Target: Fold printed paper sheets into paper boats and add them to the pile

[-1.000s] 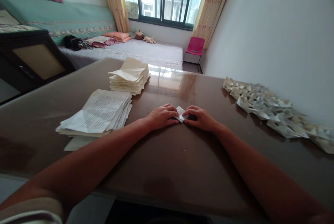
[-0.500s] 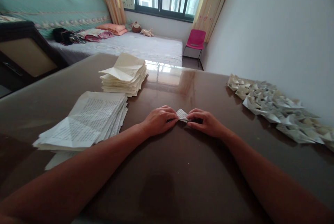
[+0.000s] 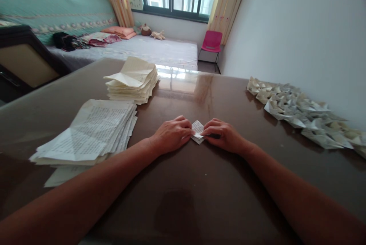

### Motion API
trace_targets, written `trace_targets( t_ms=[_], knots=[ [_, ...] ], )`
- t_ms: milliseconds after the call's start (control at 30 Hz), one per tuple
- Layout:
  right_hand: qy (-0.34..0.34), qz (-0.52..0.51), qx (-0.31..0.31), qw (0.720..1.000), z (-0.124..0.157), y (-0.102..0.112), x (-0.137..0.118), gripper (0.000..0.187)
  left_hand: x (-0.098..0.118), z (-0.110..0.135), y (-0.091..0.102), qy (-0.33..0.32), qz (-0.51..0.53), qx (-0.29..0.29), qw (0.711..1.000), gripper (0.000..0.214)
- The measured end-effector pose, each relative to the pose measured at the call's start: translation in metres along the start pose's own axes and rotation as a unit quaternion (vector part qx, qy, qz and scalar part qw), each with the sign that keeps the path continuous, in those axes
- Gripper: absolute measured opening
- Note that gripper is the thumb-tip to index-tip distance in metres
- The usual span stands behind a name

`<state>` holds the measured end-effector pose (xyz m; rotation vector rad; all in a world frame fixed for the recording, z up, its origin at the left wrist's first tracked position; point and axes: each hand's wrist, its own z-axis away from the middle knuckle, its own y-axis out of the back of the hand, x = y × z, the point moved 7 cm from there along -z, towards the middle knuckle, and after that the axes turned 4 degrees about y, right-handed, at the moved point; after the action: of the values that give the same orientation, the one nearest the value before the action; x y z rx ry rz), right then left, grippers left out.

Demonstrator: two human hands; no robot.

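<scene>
A small folded piece of printed paper lies on the brown table, pinched from both sides. My left hand grips its left edge with curled fingers. My right hand grips its right edge the same way. Both forearms rest on the table and reach in from the near edge. Most of the paper is hidden between my fingertips.
A pile of printed sheets lies at the left, with a stack of folded cream sheets behind it. Several folded paper shapes line the right side by the white wall. Beyond the table stand a bed and a pink chair.
The small folded paper has turned a little between my fingertips and now shows a pointed lower corner. The view has drifted slightly; both hands stay where they were.
</scene>
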<state>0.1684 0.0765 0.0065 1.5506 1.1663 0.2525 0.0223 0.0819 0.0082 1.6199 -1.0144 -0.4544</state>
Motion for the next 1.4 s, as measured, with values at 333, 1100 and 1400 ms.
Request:
trace_targets(
  t_ms=[333, 1100, 1400],
  knots=[
    [-0.14, -0.096, 0.036, 0.985, 0.001, 0.001, 0.022, 0.018, -0.023, -0.002, -0.007, 0.112, 0.133, 0.009, 0.985, 0.018],
    [-0.229, 0.073, 0.048, 0.97, -0.003, -0.007, 0.022, 0.003, -0.028, -0.008, -0.009, 0.236, 0.036, -0.025, 0.971, 0.016],
    [-0.216, 0.174, 0.007, 0.961, -0.006, -0.006, 0.01, 0.01, -0.018, -0.016, -0.014, 0.221, -0.086, -0.037, 0.971, 0.016]
  ],
)
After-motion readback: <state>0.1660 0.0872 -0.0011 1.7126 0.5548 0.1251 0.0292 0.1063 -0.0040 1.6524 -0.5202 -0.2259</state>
